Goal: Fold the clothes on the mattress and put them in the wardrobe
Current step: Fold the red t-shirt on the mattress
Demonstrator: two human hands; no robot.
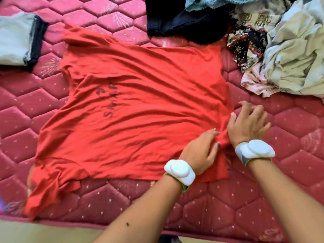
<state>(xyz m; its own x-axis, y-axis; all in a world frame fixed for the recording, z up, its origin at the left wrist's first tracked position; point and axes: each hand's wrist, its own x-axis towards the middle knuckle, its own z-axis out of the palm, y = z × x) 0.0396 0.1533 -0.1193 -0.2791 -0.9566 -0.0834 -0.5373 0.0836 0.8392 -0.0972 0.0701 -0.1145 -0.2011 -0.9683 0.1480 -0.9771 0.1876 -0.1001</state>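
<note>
Red T-shirt (pixel 136 109) spread flat across the middle of the pink quilted mattress (pixel 263 199), neck end toward 9 o'clock, hem toward 3 o'clock. Dark print showing through the cloth, sideways and faint: reads roughly "SMAR" with a curved mark beside it; remaining letters not legible. One sleeve bunched at 7 o'clock near the mattress edge, the other at 11 o'clock.

Left hand (pixel 199 151) at 5 o'clock on the shirt's hem corner, fingers curled into a gathered fold of red cloth, gripping it. Right hand (pixel 249 123) just beside it at 4 o'clock, fingers spread and bent, blurred; heel of the hand on the shirt's edge, fingertips over bare mattress, nothing held. White padded band (pixel 180 171) on the left wrist, a matching band (pixel 254 149) on the right.

Heap of unfolded clothes (pixel 280 50) at 2 o'clock: pale grey-green cloth, a dark patterned piece, a pink floral piece. Black garment (pixel 175 20) at 12 o'clock, touching the shirt's far edge. Folded pale garment with dark trim (pixel 19 39) at 10 o'clock, apart from the shirt.
</note>
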